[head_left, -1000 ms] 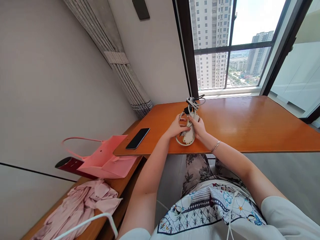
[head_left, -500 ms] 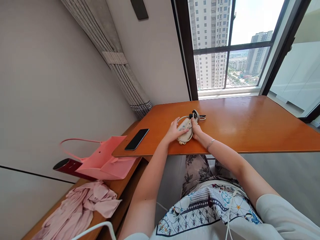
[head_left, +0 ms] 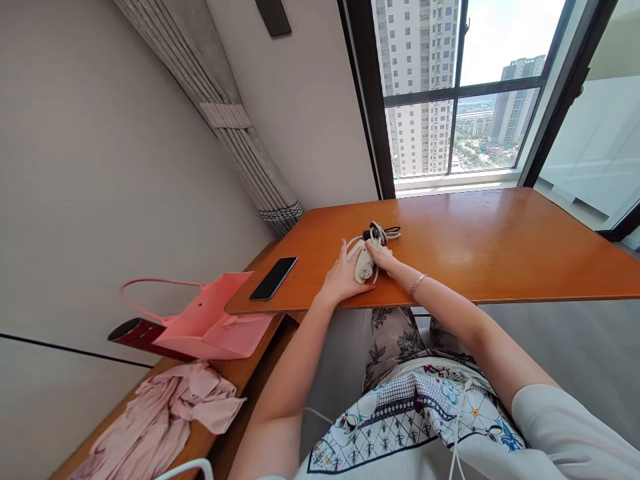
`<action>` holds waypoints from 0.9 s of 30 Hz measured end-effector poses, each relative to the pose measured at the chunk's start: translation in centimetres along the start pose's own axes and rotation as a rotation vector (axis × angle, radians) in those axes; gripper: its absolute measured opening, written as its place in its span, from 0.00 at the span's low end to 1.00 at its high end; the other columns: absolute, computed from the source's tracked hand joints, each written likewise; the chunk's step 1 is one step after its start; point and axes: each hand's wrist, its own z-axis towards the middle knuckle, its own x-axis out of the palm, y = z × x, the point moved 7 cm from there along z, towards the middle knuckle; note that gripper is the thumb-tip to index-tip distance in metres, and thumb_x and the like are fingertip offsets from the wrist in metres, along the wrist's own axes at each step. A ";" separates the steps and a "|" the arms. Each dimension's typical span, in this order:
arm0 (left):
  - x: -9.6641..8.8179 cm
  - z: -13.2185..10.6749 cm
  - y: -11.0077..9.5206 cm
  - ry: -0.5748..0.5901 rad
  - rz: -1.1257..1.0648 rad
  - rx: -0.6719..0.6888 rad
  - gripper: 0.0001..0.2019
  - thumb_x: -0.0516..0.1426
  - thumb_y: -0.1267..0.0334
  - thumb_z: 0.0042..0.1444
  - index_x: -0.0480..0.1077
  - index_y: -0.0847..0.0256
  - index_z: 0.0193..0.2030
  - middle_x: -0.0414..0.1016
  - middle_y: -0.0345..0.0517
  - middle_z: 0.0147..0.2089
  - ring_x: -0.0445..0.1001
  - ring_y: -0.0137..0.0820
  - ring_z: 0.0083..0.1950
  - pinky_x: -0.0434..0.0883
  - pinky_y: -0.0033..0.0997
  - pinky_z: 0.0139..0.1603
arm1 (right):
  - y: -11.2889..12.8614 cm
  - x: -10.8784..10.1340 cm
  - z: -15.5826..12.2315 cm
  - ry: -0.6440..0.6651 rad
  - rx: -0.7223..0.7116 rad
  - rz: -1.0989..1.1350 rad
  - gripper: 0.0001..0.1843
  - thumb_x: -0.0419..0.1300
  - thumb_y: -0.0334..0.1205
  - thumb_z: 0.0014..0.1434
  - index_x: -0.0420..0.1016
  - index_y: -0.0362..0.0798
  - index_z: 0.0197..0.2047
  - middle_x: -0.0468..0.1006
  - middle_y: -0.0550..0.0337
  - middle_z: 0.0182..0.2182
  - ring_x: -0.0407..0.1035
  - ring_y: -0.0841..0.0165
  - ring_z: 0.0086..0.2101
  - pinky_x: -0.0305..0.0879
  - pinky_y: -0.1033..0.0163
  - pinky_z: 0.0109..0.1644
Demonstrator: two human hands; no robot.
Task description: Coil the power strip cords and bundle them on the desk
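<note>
A white power strip (head_left: 364, 265) is tilted between my two hands near the front edge of the wooden table. Along its left side lies my left hand (head_left: 341, 277), fingers reaching round it and thumb stretched along its near end. My right hand (head_left: 382, 257) grips the strip's far right part, close to where the cord comes together. The white cord (head_left: 380, 233) is bundled at the far end, with a black piece beside it. My fingers hide part of the strip.
A dark phone (head_left: 274, 279) lies on the table (head_left: 475, 247), left of my hands. Lower left, a pink bag (head_left: 215, 333), a dark red cylinder (head_left: 145, 337) and a pink cloth (head_left: 170, 413) rest on a wooden cabinet. A window stands beyond the table.
The power strip has turned on its side and shifted slightly left and toward me. The bundled cord moved left with it. My left hand has slid lower along the strip.
</note>
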 end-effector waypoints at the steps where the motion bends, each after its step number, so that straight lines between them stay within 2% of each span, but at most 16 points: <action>1: -0.1 -0.1 0.1 -0.020 0.033 -0.004 0.54 0.69 0.50 0.43 0.51 0.52 0.76 0.28 0.55 0.81 0.59 0.65 0.71 0.66 0.59 0.65 | 0.0 -0.4 -0.3 -0.014 0.043 -0.044 0.38 0.63 0.63 0.55 0.70 0.46 0.60 0.64 0.39 0.62 0.53 0.39 0.66 0.46 0.34 0.68; 4: -0.3 -0.1 0.9 -0.082 0.105 -0.049 0.43 0.65 0.55 0.49 0.58 0.51 0.73 0.37 0.52 0.80 0.63 0.60 0.70 0.69 0.56 0.63 | 0.1 -2.0 -1.6 -0.057 0.118 -0.155 0.45 0.71 0.55 0.48 0.65 0.43 0.64 0.52 0.37 0.68 0.43 0.41 0.70 0.39 0.39 0.72; 6: -0.4 0.2 1.6 -0.110 0.127 -0.072 0.40 0.64 0.58 0.50 0.60 0.51 0.72 0.41 0.52 0.79 0.63 0.58 0.69 0.69 0.55 0.63 | 0.6 -3.1 -2.8 -0.046 0.079 -0.221 0.49 0.73 0.52 0.45 0.63 0.44 0.65 0.48 0.40 0.70 0.40 0.45 0.71 0.39 0.46 0.74; 9: -0.7 0.8 3.3 -0.148 0.130 -0.126 0.40 0.63 0.60 0.50 0.60 0.52 0.72 0.47 0.54 0.77 0.63 0.57 0.70 0.68 0.54 0.65 | 0.9 -5.1 -5.3 0.040 -0.060 -0.306 0.45 0.70 0.54 0.49 0.63 0.47 0.65 0.53 0.42 0.67 0.46 0.52 0.70 0.43 0.51 0.73; 13: -1.5 1.7 6.2 -0.192 0.139 -0.209 0.40 0.64 0.60 0.50 0.60 0.55 0.71 0.50 0.57 0.76 0.61 0.58 0.71 0.64 0.54 0.68 | -0.3 -8.9 -8.7 0.135 -0.177 -0.389 0.36 0.65 0.56 0.56 0.66 0.51 0.63 0.59 0.46 0.63 0.52 0.56 0.68 0.47 0.50 0.73; 15: -1.9 2.1 7.6 -0.208 0.163 -0.249 0.41 0.64 0.61 0.50 0.59 0.59 0.72 0.50 0.60 0.75 0.60 0.59 0.71 0.63 0.54 0.69 | -0.9 -11.2 -10.0 0.113 -0.222 -0.457 0.34 0.64 0.54 0.57 0.67 0.51 0.63 0.60 0.46 0.63 0.53 0.56 0.67 0.47 0.48 0.73; 20: -2.9 3.0 10.8 -0.237 0.231 -0.362 0.42 0.64 0.60 0.49 0.57 0.61 0.72 0.50 0.64 0.74 0.64 0.58 0.68 0.65 0.51 0.67 | -2.0 -16.7 -11.6 -0.073 -0.286 -0.581 0.32 0.64 0.53 0.57 0.68 0.50 0.62 0.63 0.45 0.63 0.53 0.53 0.67 0.47 0.45 0.73; 23: -3.4 3.5 11.7 -0.207 0.300 -0.383 0.41 0.62 0.57 0.52 0.56 0.63 0.72 0.49 0.65 0.75 0.63 0.56 0.69 0.65 0.50 0.67 | -2.5 -18.3 -12.2 -0.138 -0.301 -0.608 0.29 0.63 0.51 0.58 0.71 0.50 0.60 0.67 0.46 0.60 0.58 0.53 0.65 0.51 0.44 0.71; 27: -3.5 3.4 11.7 -0.036 0.378 -0.351 0.45 0.61 0.49 0.52 0.52 0.62 0.74 0.54 0.64 0.74 0.59 0.54 0.72 0.60 0.48 0.70 | -2.5 -18.5 -12.8 -0.126 -0.324 -0.606 0.22 0.61 0.50 0.60 0.74 0.50 0.55 0.73 0.48 0.56 0.64 0.55 0.60 0.59 0.46 0.67</action>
